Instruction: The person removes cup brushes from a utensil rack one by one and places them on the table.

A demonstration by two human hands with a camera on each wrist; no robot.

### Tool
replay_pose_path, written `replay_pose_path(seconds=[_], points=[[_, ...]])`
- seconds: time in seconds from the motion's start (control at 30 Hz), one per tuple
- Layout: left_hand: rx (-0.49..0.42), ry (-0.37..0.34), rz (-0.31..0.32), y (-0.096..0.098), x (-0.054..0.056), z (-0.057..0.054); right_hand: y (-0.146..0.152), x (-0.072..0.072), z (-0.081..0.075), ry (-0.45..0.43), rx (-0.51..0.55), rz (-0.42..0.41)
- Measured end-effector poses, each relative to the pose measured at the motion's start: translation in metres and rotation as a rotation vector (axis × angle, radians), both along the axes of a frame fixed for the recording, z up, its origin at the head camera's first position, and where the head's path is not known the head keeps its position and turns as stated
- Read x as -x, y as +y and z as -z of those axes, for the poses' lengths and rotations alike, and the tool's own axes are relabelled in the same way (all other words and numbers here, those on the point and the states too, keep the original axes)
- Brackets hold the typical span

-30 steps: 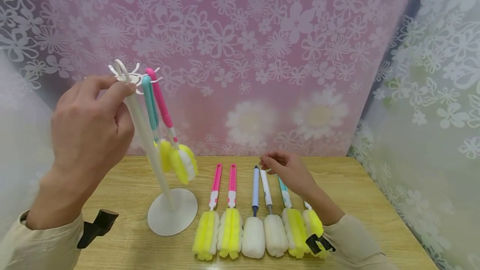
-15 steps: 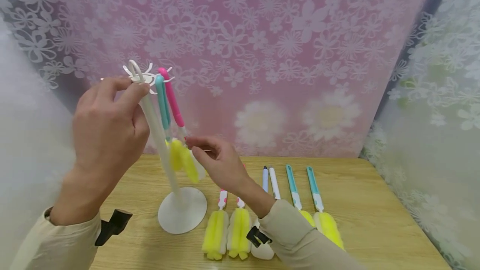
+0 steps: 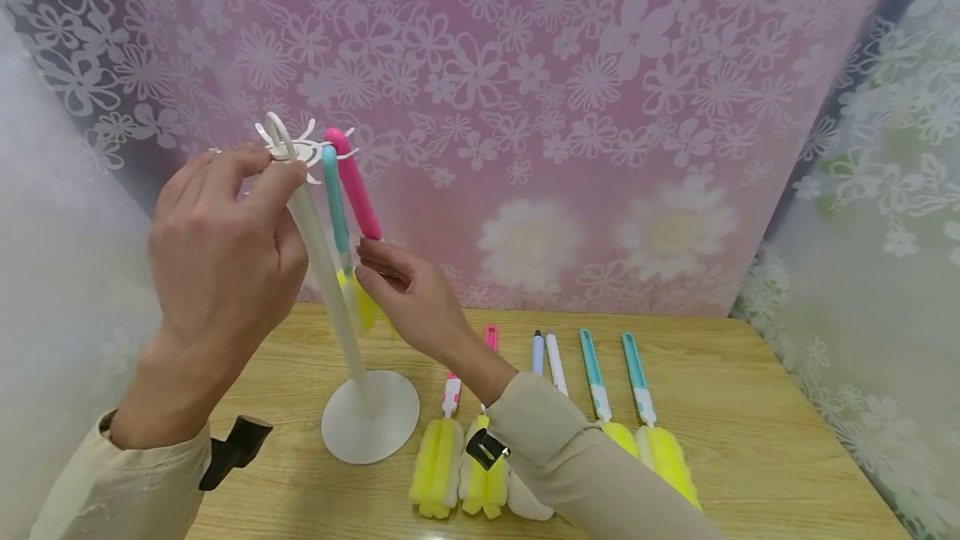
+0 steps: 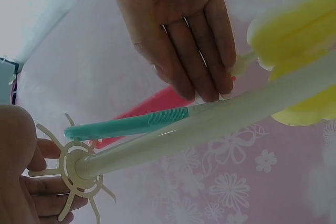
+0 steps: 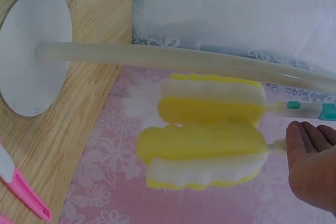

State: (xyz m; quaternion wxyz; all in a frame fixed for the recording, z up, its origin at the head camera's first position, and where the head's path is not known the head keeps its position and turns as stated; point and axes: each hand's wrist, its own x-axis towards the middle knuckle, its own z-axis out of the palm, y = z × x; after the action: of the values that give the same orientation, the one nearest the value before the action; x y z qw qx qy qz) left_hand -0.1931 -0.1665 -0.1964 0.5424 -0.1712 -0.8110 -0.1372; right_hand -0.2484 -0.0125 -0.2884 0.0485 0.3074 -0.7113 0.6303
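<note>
A white stand [image 3: 330,282] with a ring of hooks [image 4: 68,174] rises from a round base [image 3: 371,436]. My left hand [image 3: 228,236] grips it at the top, thumb and fingers around the hook ring. Two sponge brushes hang there: one with a teal handle [image 3: 337,207], one with a pink handle [image 3: 360,194]. In the right wrist view their yellow-and-white sponge heads [image 5: 205,145] hang side by side, apart from the pole. My right hand [image 3: 420,298], fingers straight and together, touches the pink brush near its neck; in the head view it hides that neck.
More brushes lie in a row on the wooden table [image 3: 750,423]: pink ones with yellow sponge [image 3: 437,465], a blue handle [image 3: 537,352], a white handle [image 3: 556,361] and teal handles [image 3: 590,365]. My right sleeve [image 3: 577,457] covers part of them. A flowered curtain [image 3: 555,107] hangs behind.
My right hand has moved left from above the brushes on the table to the hanging pink brush, then slightly up. The left hand keeps its grip on the stand. The head view has shifted slightly.
</note>
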Motion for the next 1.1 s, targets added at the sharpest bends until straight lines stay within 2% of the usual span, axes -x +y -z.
replay_pose_path(seconds=[0.23, 0.43, 0.7, 0.97, 1.1], points=[[-0.030, 0.028, 0.011, 0.001, 0.001, 0.003, -0.010, 0.011, -0.001, 0.004, -0.003, 0.009], [0.019, 0.044, 0.001, -0.002, 0.001, 0.003, -0.019, 0.017, -0.003, 0.047, -0.002, -0.038], [0.042, 0.041, -0.010, -0.002, 0.001, 0.002, -0.022, 0.020, -0.001, 0.071, 0.012, -0.031], [-0.013, 0.027, -0.003, 0.000, 0.001, 0.002, -0.022, 0.019, 0.002, 0.064, -0.030, -0.041], [-0.017, 0.014, -0.003, 0.000, 0.001, 0.002, -0.020, 0.021, 0.006, 0.054, -0.017, -0.010]])
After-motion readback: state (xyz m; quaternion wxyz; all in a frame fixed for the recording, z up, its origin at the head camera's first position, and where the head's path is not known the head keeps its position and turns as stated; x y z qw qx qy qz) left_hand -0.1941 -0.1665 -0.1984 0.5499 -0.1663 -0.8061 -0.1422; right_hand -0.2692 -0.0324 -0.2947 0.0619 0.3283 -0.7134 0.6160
